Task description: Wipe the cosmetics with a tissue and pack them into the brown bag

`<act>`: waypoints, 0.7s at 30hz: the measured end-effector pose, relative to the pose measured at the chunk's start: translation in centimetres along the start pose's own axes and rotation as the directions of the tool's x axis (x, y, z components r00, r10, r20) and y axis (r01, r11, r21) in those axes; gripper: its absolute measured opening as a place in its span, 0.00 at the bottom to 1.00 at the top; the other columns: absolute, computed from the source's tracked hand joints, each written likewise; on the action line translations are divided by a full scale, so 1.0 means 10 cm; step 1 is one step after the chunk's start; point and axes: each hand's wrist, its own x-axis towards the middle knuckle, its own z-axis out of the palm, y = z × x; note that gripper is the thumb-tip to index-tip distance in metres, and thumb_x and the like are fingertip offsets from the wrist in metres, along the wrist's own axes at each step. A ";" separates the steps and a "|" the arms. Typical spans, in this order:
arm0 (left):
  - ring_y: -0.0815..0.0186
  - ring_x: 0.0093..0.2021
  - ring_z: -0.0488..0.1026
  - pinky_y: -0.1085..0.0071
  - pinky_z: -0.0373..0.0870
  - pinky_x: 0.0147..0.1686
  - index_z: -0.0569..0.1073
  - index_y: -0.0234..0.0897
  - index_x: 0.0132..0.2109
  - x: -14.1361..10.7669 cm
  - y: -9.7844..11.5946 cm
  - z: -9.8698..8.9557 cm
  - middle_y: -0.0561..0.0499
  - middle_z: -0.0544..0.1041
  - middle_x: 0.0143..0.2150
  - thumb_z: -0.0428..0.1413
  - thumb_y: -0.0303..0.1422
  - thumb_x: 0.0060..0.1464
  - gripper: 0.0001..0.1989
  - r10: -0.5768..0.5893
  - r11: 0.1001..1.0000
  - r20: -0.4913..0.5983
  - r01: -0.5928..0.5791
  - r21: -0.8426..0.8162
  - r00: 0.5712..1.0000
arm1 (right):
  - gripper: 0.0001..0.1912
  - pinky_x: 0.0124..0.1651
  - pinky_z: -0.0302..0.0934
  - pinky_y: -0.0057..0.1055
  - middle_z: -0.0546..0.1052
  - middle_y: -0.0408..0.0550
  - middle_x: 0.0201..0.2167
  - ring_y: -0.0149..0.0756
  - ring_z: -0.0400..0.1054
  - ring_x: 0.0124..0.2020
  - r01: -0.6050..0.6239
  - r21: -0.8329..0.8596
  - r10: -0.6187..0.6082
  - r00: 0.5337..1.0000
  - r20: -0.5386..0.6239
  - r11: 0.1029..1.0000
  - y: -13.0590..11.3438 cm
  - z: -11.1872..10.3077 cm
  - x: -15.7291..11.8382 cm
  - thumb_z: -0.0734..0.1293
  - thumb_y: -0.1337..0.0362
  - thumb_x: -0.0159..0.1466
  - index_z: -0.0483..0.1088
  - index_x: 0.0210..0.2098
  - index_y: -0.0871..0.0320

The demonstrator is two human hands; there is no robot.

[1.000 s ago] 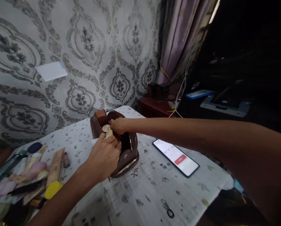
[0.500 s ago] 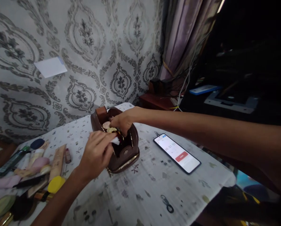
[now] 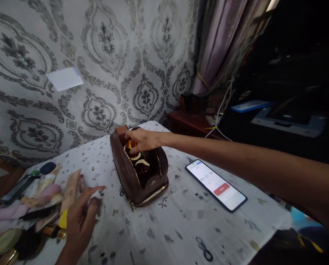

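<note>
A brown toiletry bag stands unzipped on the table, its gold zipper hanging at the front. My right hand reaches into its far end, thumb and fingers closed round a shiny amber round item. Just in front of that hand, pale round pieces lie in the dark inside. My left hand is left of the bag, above the table by the cosmetics. Between its thumb and forefinger is a small crumpled white piece, blurred, perhaps tissue.
A phone showing a running timer lies right of the bag. Tubes, compacts and a yellow-capped item crowd the table's left side. The patterned wall rises behind. White cables hang at the back right.
My left hand has drawn back from the bag to the left, with the white piece. My right hand has shifted toward the bag's far end and grips the amber item. The view has shifted slightly.
</note>
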 end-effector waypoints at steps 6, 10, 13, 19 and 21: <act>0.61 0.40 0.79 0.72 0.73 0.38 0.80 0.38 0.44 -0.24 -0.33 0.08 0.51 0.82 0.39 0.53 0.43 0.59 0.16 -0.266 0.964 -0.022 0.265 -0.021 0.964 | 0.14 0.37 0.63 0.24 0.80 0.51 0.41 0.39 0.74 0.43 -0.109 -0.118 0.102 0.993 -0.064 0.987 0.11 0.01 0.39 0.70 0.65 0.60 0.74 0.45 0.62; 0.61 0.41 0.79 0.72 0.75 0.41 0.80 0.39 0.43 -0.33 -0.36 0.17 0.51 0.83 0.40 0.52 0.43 0.59 0.17 -0.325 0.945 -0.009 0.324 -0.048 0.946 | 0.19 0.41 0.67 0.27 0.79 0.56 0.46 0.42 0.75 0.46 -0.130 -0.222 0.134 0.991 0.005 0.966 0.14 0.19 0.59 0.71 0.66 0.58 0.72 0.49 0.65; 0.60 0.38 0.80 0.71 0.77 0.38 0.80 0.38 0.41 -0.33 -0.36 0.20 0.50 0.83 0.37 0.52 0.44 0.58 0.18 -0.285 0.958 0.033 0.286 -0.032 0.958 | 0.18 0.46 0.69 0.32 0.76 0.63 0.51 0.45 0.74 0.49 -0.147 -0.264 0.153 0.988 0.002 0.953 0.15 0.31 0.68 0.69 0.68 0.61 0.72 0.50 0.68; 0.60 0.36 0.80 0.72 0.77 0.35 0.80 0.36 0.40 -0.34 -0.37 0.20 0.49 0.83 0.37 0.51 0.44 0.57 0.19 -0.275 0.961 0.047 0.276 -0.027 0.960 | 0.21 0.52 0.69 0.41 0.72 0.70 0.53 0.52 0.71 0.54 -0.183 -0.356 0.187 0.982 -0.023 0.916 0.11 0.40 0.76 0.68 0.76 0.59 0.70 0.52 0.73; 0.60 0.36 0.80 0.72 0.77 0.35 0.80 0.36 0.40 -0.34 -0.36 0.19 0.49 0.83 0.37 0.52 0.44 0.57 0.18 -0.278 0.959 0.056 0.280 -0.033 0.959 | 0.21 0.54 0.68 0.42 0.70 0.70 0.56 0.54 0.67 0.57 -0.174 -0.375 0.170 0.984 -0.043 0.911 0.07 0.36 0.73 0.67 0.76 0.61 0.69 0.54 0.72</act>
